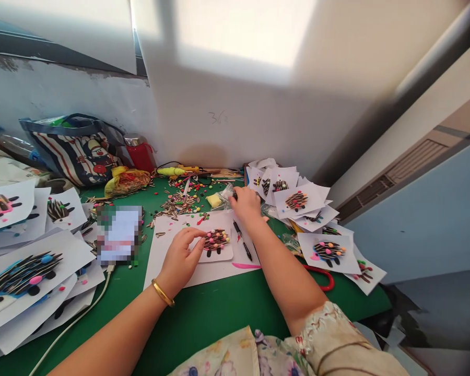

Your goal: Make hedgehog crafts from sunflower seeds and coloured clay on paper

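A small white card (222, 255) lies on a larger white sheet (162, 261). It bears a hedgehog figure (216, 240) of striped sunflower seeds dotted with pink, orange and yellow balls, with black feet. My left hand (183, 256), with a gold bangle at the wrist, grips the card's left side, thumb and forefinger close together beside the seeds. My right hand (246, 204) is stretched forward past the sheet, fingers curled down at a clear plastic bag (226, 194). A dark bit shows at its fingertips; what they hold is partly hidden. A black pen (243, 241) lies beside the card.
Loose sunflower seeds (176, 203) and coloured balls litter the green table (227, 308). Seed-hedgehog cards pile up at left (35, 266) and right (297, 201). A phone (120, 235) with cable, red-handled scissors (329, 282), a striped bag (74, 151) and a red bottle (139, 154) surround the work.
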Demonstrator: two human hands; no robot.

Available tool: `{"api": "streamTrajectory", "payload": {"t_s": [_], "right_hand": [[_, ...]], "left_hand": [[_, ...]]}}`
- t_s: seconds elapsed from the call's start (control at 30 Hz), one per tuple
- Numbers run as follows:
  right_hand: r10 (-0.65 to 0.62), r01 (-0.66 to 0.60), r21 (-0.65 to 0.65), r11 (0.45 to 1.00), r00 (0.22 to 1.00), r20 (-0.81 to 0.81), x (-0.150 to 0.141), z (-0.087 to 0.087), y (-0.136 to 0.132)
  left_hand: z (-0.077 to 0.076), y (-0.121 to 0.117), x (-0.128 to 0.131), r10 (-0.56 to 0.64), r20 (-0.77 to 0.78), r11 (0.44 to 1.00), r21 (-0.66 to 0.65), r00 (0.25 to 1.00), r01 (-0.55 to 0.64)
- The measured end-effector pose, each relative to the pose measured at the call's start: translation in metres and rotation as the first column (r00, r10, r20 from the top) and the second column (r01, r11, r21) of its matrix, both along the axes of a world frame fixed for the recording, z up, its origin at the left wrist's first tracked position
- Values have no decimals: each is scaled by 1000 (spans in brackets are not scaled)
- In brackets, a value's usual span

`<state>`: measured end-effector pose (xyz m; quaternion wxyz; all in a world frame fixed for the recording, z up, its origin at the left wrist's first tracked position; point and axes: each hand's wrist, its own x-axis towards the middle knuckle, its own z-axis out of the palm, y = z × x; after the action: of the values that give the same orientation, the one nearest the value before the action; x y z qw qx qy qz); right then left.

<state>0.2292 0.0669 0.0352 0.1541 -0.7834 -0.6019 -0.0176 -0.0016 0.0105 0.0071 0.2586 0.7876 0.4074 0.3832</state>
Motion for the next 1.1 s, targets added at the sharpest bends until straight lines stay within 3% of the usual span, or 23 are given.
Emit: {"api": "streamTrajectory", "payload": {"t_s": [0.23,0.4,0.53,0.6,0.7,0.83,1.1], "right_hand": [[162,-163,-3,987,983,-81,5,1,-83],[99,-106,-24,994,977,-191,32,-11,-101],[16,-15,12,1000,991,-135,63,-2,-115],[-69,69,-70,995,998,-5,81,5,-128],[-51,100,-312,945,986,161,100,8,-143],[-27,98,-365,926,980,196,101,0,-140],[25,34,-213,976,963,268,67,-2,-92]], "left_hand": [[4,-3,2,-15,10,1000,11,1000,14],[2,-7,4,-51,0,999,10,999,51],[3,-7,4,-60,6,998,-5,998,60],[3,-7,4,-60,14,998,-13,998,60],[3,-7,5,-72,21,997,-16,997,72],[1,-8,5,-92,20,996,-10,996,92],[3,-7,5,-78,17,997,4,997,77]]}}
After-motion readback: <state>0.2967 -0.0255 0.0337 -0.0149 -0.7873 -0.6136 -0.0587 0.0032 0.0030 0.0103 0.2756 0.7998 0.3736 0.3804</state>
